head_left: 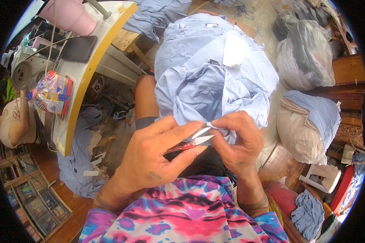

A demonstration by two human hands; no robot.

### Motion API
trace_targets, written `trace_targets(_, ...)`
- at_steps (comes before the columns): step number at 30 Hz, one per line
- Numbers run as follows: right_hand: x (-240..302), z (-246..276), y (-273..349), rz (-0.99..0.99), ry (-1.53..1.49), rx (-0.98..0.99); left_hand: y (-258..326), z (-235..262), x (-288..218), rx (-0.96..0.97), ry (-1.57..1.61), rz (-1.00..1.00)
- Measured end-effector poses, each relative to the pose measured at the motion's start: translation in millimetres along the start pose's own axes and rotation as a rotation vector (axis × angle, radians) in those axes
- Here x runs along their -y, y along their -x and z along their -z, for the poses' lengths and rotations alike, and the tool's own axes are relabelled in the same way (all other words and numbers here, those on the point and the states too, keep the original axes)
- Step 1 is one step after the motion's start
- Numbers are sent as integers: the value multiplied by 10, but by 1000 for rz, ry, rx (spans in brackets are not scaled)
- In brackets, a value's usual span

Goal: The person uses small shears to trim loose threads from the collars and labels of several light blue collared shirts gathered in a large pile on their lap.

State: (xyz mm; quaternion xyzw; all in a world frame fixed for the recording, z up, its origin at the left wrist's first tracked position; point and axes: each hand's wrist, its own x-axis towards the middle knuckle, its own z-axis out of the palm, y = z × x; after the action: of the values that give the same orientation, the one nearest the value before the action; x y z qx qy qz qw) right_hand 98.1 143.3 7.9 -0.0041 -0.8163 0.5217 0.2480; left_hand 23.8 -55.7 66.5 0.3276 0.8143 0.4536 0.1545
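A light blue garment [209,95] lies over my lap, bunched up, with a white paper tag [233,50] and a small dark label [215,62] on it. Red-handled thread snips [202,139] rest in my left hand [156,152], their two pale blades spread apart just below the fabric edge. That hand's index fingertip also meets the cloth. My right hand [240,141] pinches the garment's edge between thumb and index finger, beside the blade tips. The left palm hides part of the snips' handle.
To the left stands a white table with a yellow edge [94,44], bearing a pink tumbler [69,18], a dark phone [79,48] and a colourful packet [54,93]. More blue cloth [83,156] heaps below it. Stuffed plastic bags [306,54] sit at right. Another person's arm [23,117] shows far left.
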Motion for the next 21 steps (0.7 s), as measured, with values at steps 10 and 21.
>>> trace_targets(10,41,-42,13,-5,-16,-9,37,74,-35,18,-40,12)
trace_targets(21,-31,33,-31,-25,-15,-4,-69,-38,7,-30,-4,-30)
